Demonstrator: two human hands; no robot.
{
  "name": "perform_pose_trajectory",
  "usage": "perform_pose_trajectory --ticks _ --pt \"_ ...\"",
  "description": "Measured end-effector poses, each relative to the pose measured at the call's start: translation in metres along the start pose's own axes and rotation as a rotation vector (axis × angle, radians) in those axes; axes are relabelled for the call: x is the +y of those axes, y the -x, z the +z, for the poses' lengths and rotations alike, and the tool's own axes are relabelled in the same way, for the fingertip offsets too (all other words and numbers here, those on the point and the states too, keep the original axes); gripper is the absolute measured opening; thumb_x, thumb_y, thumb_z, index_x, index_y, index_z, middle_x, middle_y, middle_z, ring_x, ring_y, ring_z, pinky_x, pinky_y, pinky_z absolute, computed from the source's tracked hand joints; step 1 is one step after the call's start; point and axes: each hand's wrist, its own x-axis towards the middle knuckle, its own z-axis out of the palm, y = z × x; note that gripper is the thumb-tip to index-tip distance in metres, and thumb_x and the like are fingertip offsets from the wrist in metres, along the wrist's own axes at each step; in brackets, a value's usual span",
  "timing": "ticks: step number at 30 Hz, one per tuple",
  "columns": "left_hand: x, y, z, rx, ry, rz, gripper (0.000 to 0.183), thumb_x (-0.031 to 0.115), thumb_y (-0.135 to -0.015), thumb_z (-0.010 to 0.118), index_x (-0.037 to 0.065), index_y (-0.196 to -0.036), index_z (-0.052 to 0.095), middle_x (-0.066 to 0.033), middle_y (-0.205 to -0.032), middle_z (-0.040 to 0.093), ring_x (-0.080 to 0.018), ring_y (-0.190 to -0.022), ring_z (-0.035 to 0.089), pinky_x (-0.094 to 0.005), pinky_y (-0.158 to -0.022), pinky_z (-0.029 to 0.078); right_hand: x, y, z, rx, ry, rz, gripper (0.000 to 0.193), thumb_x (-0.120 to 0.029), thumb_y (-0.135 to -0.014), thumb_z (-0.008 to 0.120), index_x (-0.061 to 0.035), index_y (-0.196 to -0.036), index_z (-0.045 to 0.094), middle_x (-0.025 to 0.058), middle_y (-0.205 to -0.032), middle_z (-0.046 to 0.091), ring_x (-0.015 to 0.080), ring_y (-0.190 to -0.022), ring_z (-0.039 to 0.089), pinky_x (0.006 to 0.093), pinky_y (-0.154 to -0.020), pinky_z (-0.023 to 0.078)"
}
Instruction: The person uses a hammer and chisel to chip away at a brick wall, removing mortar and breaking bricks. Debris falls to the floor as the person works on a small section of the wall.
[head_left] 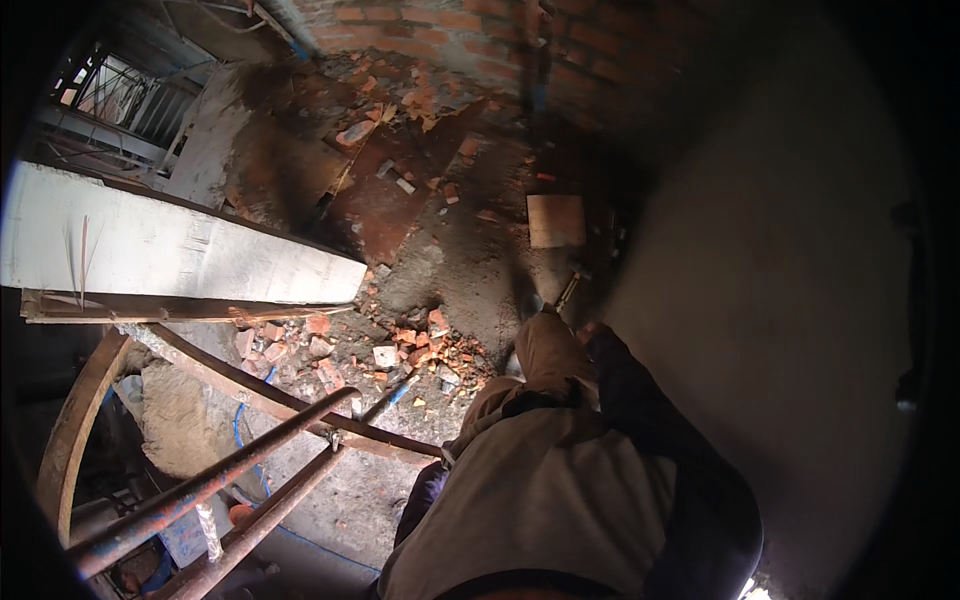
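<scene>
I look down along my own body, in a tan top (545, 490) and tan trousers. My right arm in a dark sleeve (640, 420) reaches forward to the grey plastered wall (790, 300). My right hand (592, 332) is a small blurred patch at the wall's foot. A thin tool with a pale handle (569, 289) shows just beyond it; I cannot tell whether the hand grips it. Only the dark left sleeve (424, 492) shows at my side, and my left hand is hidden.
Broken red bricks (400, 350) litter the dusty floor below. A tan square board (555, 220) lies near the brick wall (440, 30). A white plank (170, 250), rusty pipes (230, 480) and a curved wooden piece (75, 420) stand at left.
</scene>
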Motion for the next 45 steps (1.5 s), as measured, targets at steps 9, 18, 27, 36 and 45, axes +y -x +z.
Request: perform_pose_trajectory --ticks 9,18,27,36,45 --pt "0.146 -0.097 0.014 -0.030 -0.101 0.045 0.058 0.054 -0.082 0.056 0.001 -0.107 0.060 -0.0185 -0.097 0.065 -0.0300 -0.099 0.062 -0.0435 -0.086 0.047 0.008 -0.142 -0.010 -0.143 -0.171 -0.106 0.029 -0.026 -0.084 0.061 -0.0010 -0.100 0.061 0.0153 -0.087 0.065 0.0258 -0.077 0.062 0.0390 -0.072 0.050" --pt "0.366 -0.168 -0.010 0.051 0.214 0.379 0.056 0.051 -0.081 0.056 0.003 -0.107 0.063 -0.0196 -0.096 0.065 -0.0301 -0.093 0.062 -0.0410 -0.082 0.046 -0.053 -0.233 -0.140 -0.217 -0.498 0.004 0.020 -0.025 -0.087 0.058 -0.0078 -0.096 0.053 0.0052 -0.064 0.052 0.0158 -0.046 0.049 0.0325 -0.040 0.041" --pt "0.461 -0.189 0.008 -0.151 -0.490 0.233 0.068 0.052 -0.078 0.061 0.014 -0.133 0.048 -0.0135 -0.130 0.050 -0.0330 -0.116 0.052 -0.0432 -0.096 0.042 -0.170 -0.305 -0.196 -0.235 -0.484 -0.056 0.021 -0.025 -0.088 0.058 -0.0072 -0.098 0.051 0.0028 -0.064 0.047 0.0118 -0.044 0.044 0.0283 -0.036 0.036" --pt "0.563 -0.264 -0.062 -0.148 -0.533 0.133 0.072 0.054 -0.077 0.062 0.014 -0.134 0.045 -0.0135 -0.132 0.048 -0.0337 -0.118 0.049 -0.0438 -0.098 0.041 -0.267 -0.360 -0.068 -0.351 0.064 -0.261 0.023 -0.022 -0.084 0.052 -0.0066 -0.096 0.065 0.0126 -0.076 0.062 0.0267 -0.071 0.062 0.0407 -0.064 0.050" --pt "0.632 -0.333 -0.085 -0.135 -0.619 -0.006 0.076 0.056 -0.075 0.062 0.013 -0.135 0.043 -0.0134 -0.135 0.046 -0.0345 -0.121 0.047 -0.0444 -0.099 0.039 -0.482 -0.473 0.080 -0.481 0.126 -0.170 0.032 -0.022 -0.076 0.059 -0.0093 -0.105 0.063 0.0160 -0.104 0.064 0.0318 -0.104 0.059 0.0394 -0.089 0.046"
